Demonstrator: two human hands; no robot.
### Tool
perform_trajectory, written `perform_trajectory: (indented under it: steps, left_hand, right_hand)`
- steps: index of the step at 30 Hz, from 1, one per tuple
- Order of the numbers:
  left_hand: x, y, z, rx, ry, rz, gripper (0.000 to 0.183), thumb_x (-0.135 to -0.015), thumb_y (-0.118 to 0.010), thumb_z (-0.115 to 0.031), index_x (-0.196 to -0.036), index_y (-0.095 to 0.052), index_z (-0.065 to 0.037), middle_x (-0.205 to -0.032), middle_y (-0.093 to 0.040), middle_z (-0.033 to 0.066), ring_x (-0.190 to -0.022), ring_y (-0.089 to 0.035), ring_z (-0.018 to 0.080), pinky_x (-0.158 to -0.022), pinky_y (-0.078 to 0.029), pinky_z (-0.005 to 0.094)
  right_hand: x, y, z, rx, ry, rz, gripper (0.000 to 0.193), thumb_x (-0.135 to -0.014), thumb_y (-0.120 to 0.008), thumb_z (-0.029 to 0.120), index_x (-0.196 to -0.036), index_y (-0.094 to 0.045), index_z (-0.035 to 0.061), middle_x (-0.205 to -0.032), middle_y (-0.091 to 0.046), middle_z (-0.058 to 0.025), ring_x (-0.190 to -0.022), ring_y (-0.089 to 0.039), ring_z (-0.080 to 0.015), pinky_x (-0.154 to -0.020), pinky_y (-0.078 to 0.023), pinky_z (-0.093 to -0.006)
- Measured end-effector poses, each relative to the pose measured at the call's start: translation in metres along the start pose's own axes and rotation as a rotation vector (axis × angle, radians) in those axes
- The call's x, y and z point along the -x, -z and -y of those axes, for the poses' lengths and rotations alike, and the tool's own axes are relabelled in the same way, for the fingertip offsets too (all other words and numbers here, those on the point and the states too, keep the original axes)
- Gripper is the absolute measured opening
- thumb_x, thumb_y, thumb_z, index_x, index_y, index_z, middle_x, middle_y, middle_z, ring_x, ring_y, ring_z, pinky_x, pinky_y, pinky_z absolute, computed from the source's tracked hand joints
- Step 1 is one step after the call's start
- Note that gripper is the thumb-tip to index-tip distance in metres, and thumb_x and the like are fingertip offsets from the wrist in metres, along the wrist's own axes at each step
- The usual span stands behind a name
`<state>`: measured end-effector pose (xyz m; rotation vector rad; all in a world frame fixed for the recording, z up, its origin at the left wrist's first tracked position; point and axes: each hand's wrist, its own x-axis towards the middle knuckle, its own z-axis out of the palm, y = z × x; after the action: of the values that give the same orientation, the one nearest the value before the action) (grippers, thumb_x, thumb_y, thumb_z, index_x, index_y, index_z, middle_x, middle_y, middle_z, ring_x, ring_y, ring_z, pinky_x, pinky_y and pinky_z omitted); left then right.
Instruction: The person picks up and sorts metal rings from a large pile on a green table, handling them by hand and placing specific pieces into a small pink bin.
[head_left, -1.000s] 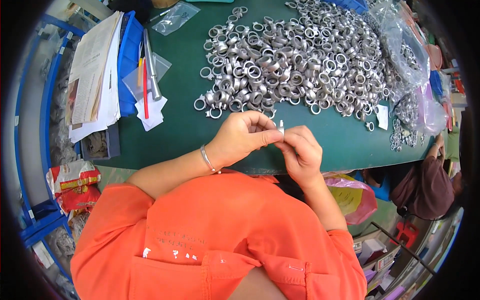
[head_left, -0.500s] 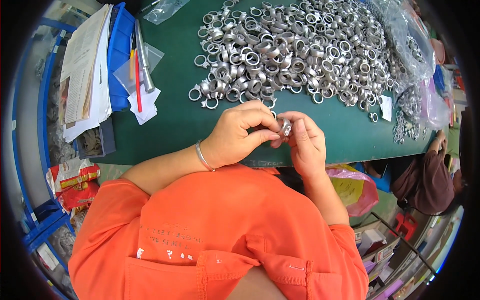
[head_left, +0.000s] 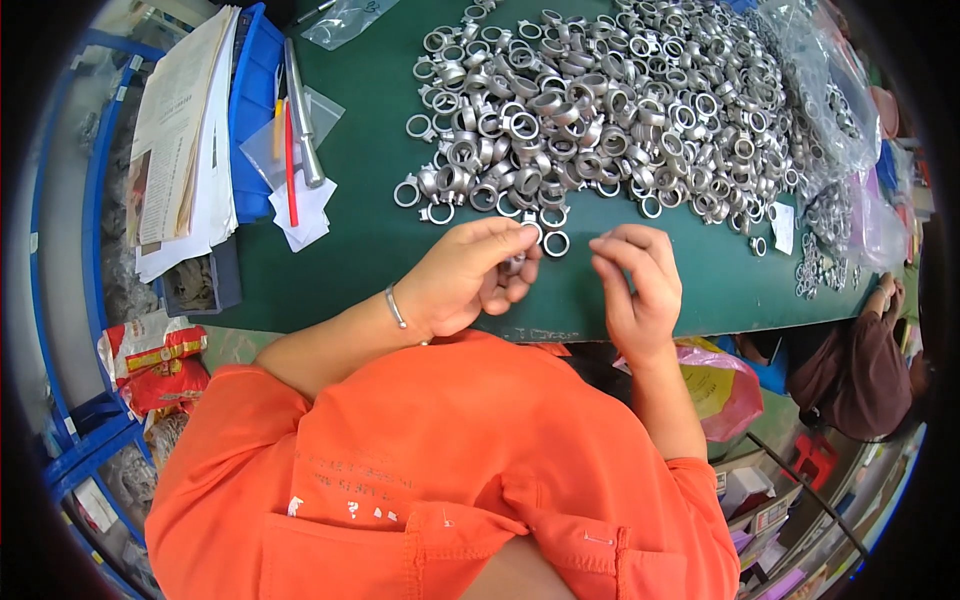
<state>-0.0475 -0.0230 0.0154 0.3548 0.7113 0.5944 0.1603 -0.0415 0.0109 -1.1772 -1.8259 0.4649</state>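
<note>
My left hand (head_left: 470,275) is curled around a metal ring (head_left: 515,264), only part of which shows between the thumb and fingers. To its right, my right hand (head_left: 640,290) hangs over the table's near edge with fingers bent and the thumb a little apart; nothing shows in it. A loose metal ring (head_left: 556,244) lies on the green table (head_left: 370,90) between the hands. Beyond them spreads a large pile of silver metal rings (head_left: 600,110), many with a small lug on the rim.
At the left stand a blue bin (head_left: 262,110) with papers (head_left: 180,130) against it, a tapered metal rod (head_left: 300,115) and a red pen (head_left: 291,170). Clear plastic bags (head_left: 820,80) lie at the right. Another person's dark sleeve (head_left: 850,375) is at the right edge.
My hands have come apart. The ring that both held is now in my left hand, while my right hand has moved away to the right. The view has shifted slightly.
</note>
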Motion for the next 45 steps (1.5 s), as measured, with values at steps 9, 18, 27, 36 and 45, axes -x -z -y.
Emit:
perform_trajectory:
  steps: [9,18,27,36,45]
  left_hand:
    - [0.001,-0.007,0.005,-0.444,-0.159,-0.215,0.012,-0.084,-0.060,-0.010,-0.089,-0.059,0.001,-0.074,-0.057,0.0035,-0.062,-0.054,0.0089,-0.048,-0.042,0.0196]
    - [0.000,-0.014,0.008,-0.673,-0.342,-0.077,0.008,-0.080,-0.064,-0.003,-0.087,-0.063,0.000,-0.081,-0.059,0.0030,-0.067,-0.055,0.0076,-0.053,-0.043,0.0191]
    - [0.001,-0.012,0.009,-1.044,-0.734,-0.006,0.010,-0.076,-0.065,0.001,-0.085,-0.064,-0.004,-0.081,-0.058,0.0014,-0.069,-0.052,0.0071,-0.055,-0.040,0.0196]
    - [0.001,-0.011,0.012,-0.376,-0.147,-0.036,0.015,-0.087,-0.057,-0.008,-0.097,-0.060,0.002,-0.082,-0.061,0.0071,-0.067,-0.057,0.0101,-0.053,-0.046,0.0206]
    - [0.002,-0.003,0.018,-0.151,-0.088,-0.056,0.016,-0.082,-0.059,0.000,-0.098,-0.060,0.003,-0.089,-0.061,0.0073,-0.071,-0.059,0.0124,-0.058,-0.048,0.0219]
  right_hand:
    - [0.003,-0.013,-0.009,-0.109,-0.139,0.261,0.013,-0.070,-0.068,0.003,-0.081,-0.060,0.0038,-0.077,-0.058,-0.0064,-0.070,-0.054,-0.0247,-0.064,-0.043,-0.0330]
    - [0.009,-0.011,0.001,-0.286,-0.006,0.134,0.010,-0.075,-0.063,-0.002,-0.083,-0.057,0.0012,-0.080,-0.060,-0.0088,-0.071,-0.056,-0.0202,-0.061,-0.045,-0.0264]
    - [0.014,-0.006,0.005,-1.167,-0.667,0.236,0.021,-0.087,-0.053,0.002,-0.107,-0.051,-0.0048,-0.089,-0.060,-0.0103,-0.076,-0.059,-0.0151,-0.065,-0.051,-0.0260]
    - [0.014,-0.016,0.013,-0.437,-0.112,-0.074,0.029,-0.067,-0.065,-0.012,-0.092,-0.057,0.0009,-0.095,-0.054,-0.0117,-0.084,-0.056,-0.0203,-0.070,-0.049,-0.0279]
    - [0.020,-0.020,0.019,-0.374,0.037,-0.022,0.026,-0.066,-0.055,-0.014,-0.088,-0.058,-0.0008,-0.097,-0.058,-0.0156,-0.085,-0.058,-0.0276,-0.073,-0.048,-0.0338]
